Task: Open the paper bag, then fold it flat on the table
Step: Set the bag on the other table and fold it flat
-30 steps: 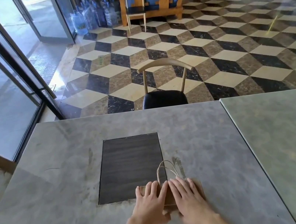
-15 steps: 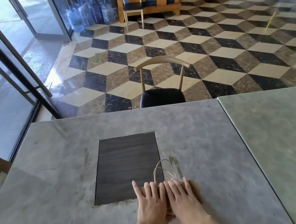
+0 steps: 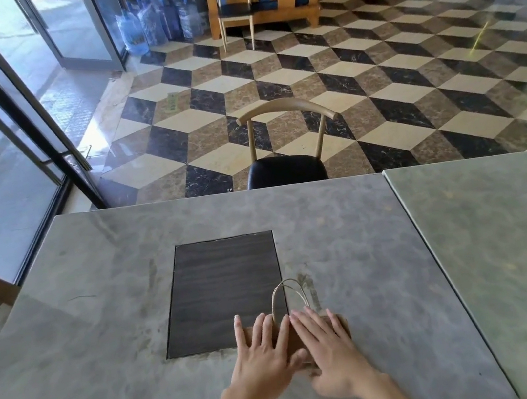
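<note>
A small brown paper bag (image 3: 294, 341) lies flat on the grey marble table (image 3: 103, 328), near the front edge. Its twine handles (image 3: 287, 293) loop away from me over the corner of a dark inset panel (image 3: 225, 291). My left hand (image 3: 263, 358) rests palm down on the bag's left half, fingers spread. My right hand (image 3: 327, 351) rests palm down on the right half. Both hands press on the bag and cover most of it; only a strip between them and the right edge show.
A second marble table (image 3: 507, 264) adjoins on the right across a narrow seam. A wooden chair with a black seat (image 3: 286, 168) stands at the far side. Glass doors on the left, patterned floor, another chair and water bottles beyond.
My hands have stayed flat on the bag, and my left fingers have spread a little to the left. The bag has not visibly moved.
</note>
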Action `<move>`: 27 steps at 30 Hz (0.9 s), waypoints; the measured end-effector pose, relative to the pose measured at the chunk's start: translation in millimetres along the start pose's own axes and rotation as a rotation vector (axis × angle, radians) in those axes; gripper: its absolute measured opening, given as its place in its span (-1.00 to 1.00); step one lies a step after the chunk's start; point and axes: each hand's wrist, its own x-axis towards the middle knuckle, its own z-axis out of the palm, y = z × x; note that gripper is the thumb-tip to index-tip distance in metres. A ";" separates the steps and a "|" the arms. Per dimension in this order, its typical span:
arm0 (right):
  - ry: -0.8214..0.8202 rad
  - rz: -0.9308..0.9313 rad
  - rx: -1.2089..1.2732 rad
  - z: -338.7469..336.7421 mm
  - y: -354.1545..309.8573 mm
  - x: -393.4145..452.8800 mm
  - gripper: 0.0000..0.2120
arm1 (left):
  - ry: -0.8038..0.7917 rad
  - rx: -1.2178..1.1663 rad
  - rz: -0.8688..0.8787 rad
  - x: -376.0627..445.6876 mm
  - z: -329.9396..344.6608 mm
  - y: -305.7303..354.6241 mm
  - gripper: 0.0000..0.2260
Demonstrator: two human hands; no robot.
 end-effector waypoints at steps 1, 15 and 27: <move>-0.001 0.006 0.069 -3.5 1.1 1.4 -0.11 | 0.012 -0.030 -0.036 -1.7 -2.9 -1.7 -0.49; 0.295 0.731 0.320 11.1 -1.0 -10.9 -0.10 | 0.174 -0.852 -0.806 -16.5 -1.4 8.7 -0.31; 0.573 0.653 0.525 17.7 15.1 -14.0 -0.43 | 0.265 -0.978 -0.775 -17.1 -2.1 -18.0 -0.66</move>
